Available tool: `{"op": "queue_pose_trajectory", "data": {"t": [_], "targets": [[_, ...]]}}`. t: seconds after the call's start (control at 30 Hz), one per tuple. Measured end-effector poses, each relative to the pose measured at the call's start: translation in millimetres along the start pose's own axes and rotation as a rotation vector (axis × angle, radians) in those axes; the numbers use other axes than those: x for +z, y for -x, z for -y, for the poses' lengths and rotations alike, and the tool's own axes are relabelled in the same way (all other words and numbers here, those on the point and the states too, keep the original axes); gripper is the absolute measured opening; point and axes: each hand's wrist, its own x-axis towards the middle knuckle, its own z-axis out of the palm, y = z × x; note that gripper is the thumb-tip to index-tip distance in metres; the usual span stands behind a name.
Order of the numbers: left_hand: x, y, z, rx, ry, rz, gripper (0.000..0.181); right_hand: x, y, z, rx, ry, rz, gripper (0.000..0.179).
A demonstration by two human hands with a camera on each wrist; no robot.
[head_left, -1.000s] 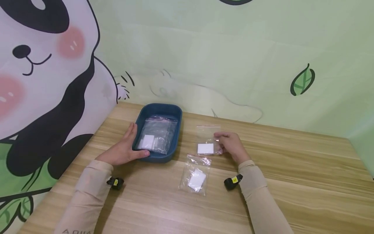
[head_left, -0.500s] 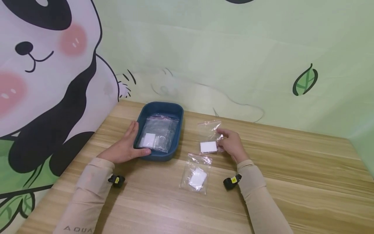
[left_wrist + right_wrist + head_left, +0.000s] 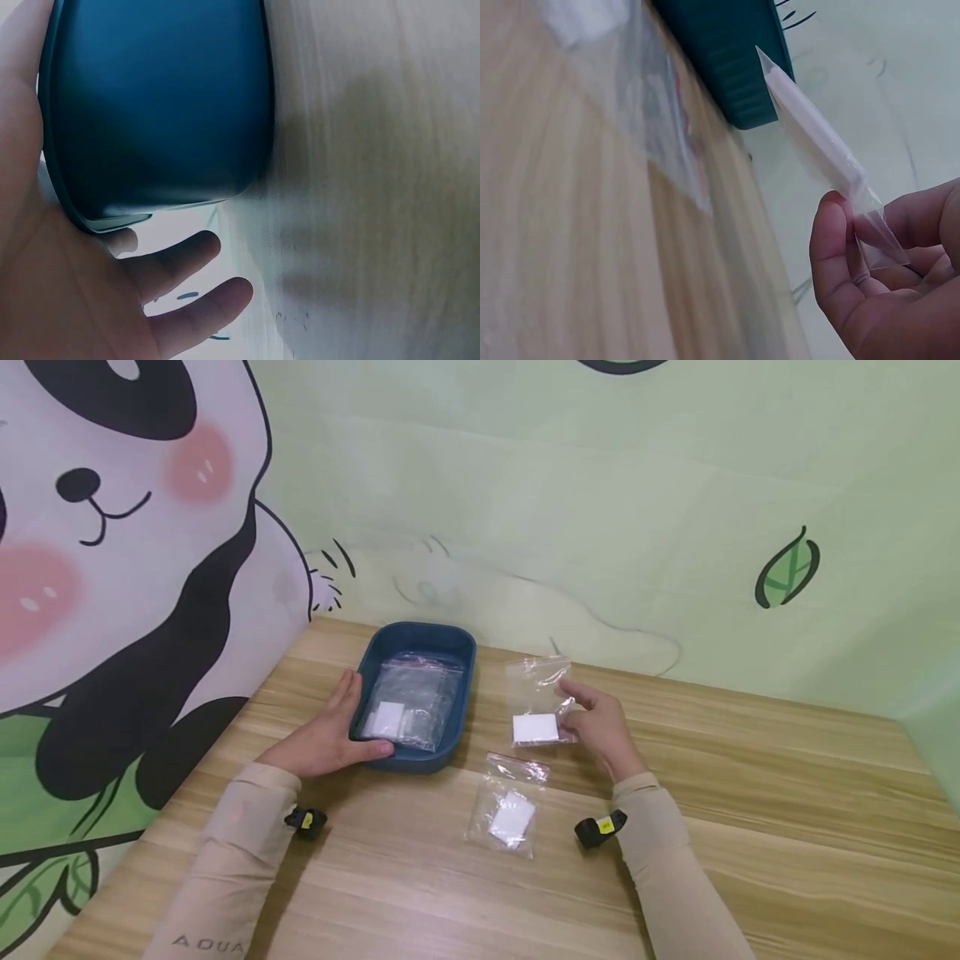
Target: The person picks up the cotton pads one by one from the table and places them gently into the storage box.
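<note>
My left hand (image 3: pixel 322 739) rests against the near-left corner of a dark blue tray (image 3: pixel 450 752), thumb along the near rim and straight fingers at the left side. The left wrist view shows the tray wall (image 3: pixel 165 105) close up beside the palm. Between thumb and fingers, my right hand (image 3: pixel 603 727) pinches the right edge of a clear zip bag (image 3: pixel 536 681) with a white block (image 3: pixel 536 727) in it. That bag is tilted up over the table in the right wrist view, above the hand (image 3: pixel 900 277). Flat zip bags (image 3: pixel 420 697) with white pieces lie inside the tray.
Nearer the front, a second zip bag (image 3: pixel 517 772) with a white block lies on the wooden table (image 3: pixel 420 893). A green wall (image 3: pixel 637 527) printed with a panda and leaves stands right behind the table.
My right hand has raised the zip bag slightly and moved it away from the second bag on the table. The left hand stays at the tray; the head view shifts a little.
</note>
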Motion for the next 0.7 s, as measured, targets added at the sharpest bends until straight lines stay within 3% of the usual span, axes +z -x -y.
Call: {"op": "queue_pose_trajectory", "data": {"t": [0.4,0.7], "targets": [[1.2,-0.1,-1.0,0.001,0.003,0.002,0.124,11,8.7,21,-0.014,-0.138,0.024,0.067],[0.5,0.8,-2.9,0.001,0.011,0.004,0.124,32,10.2,41,-0.051,-0.244,0.046,0.066]]}}
